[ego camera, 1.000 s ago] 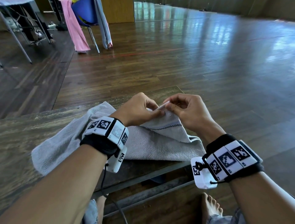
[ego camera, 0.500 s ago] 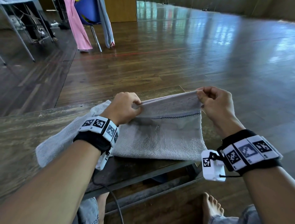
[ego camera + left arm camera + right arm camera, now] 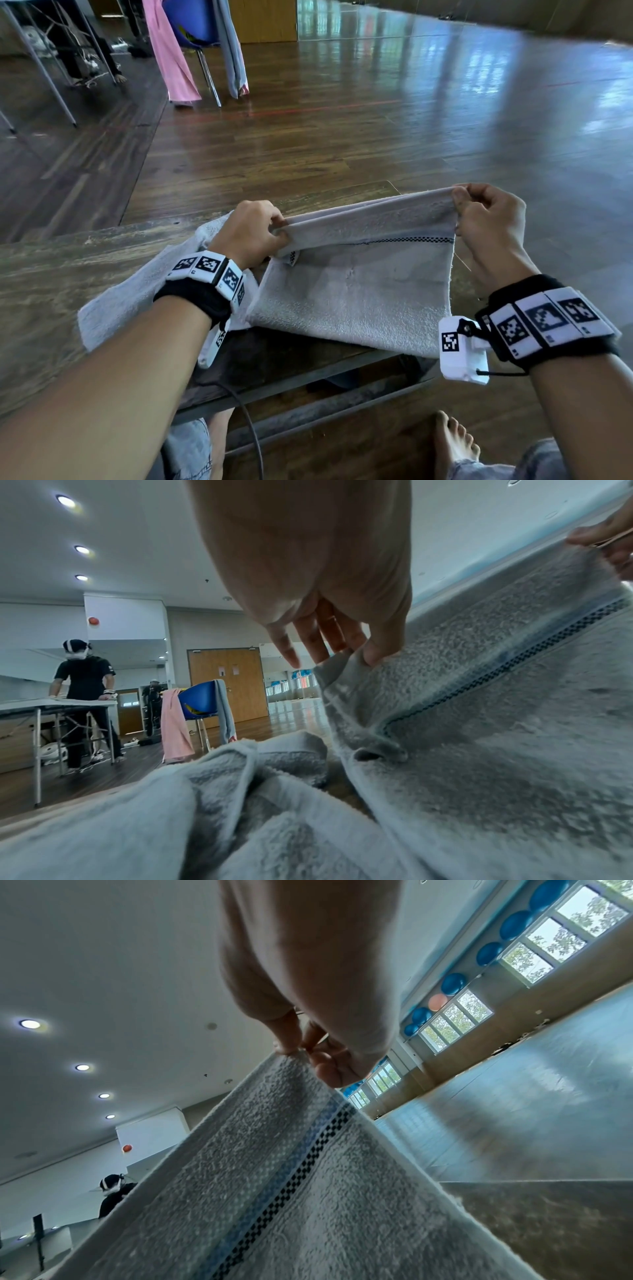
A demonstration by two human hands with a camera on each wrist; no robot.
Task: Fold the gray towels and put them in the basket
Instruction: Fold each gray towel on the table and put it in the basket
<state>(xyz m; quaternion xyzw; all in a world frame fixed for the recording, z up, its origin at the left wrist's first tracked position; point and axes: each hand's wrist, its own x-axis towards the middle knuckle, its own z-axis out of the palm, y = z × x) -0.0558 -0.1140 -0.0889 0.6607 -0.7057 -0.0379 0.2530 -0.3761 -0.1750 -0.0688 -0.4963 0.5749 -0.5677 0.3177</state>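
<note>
A gray towel (image 3: 356, 294) with a checkered stripe is stretched between my hands above a wooden table (image 3: 44, 274). My left hand (image 3: 253, 233) pinches its upper left corner, and my right hand (image 3: 479, 212) pinches the upper right corner. The lower part of the towel rests on the table and hangs slightly over the near edge. The left wrist view shows my left hand (image 3: 342, 647) pinching the towel (image 3: 479, 723) corner between thumb and fingers. The right wrist view shows my right hand (image 3: 308, 1053) pinching the towel (image 3: 291, 1191) edge. More gray towel (image 3: 130, 301) lies crumpled under my left wrist. No basket is in view.
A blue chair (image 3: 195, 27) draped with a pink cloth (image 3: 171, 58) and a gray cloth (image 3: 233, 51) stands on the wooden floor beyond the table. A folding table's legs (image 3: 41, 68) stand at the far left, and a person (image 3: 85, 691) works there. My bare foot (image 3: 452, 442) is below the table.
My hands, close together a second ago, have moved apart along the towel's top edge. The edge is now pulled taut and raised slightly higher.
</note>
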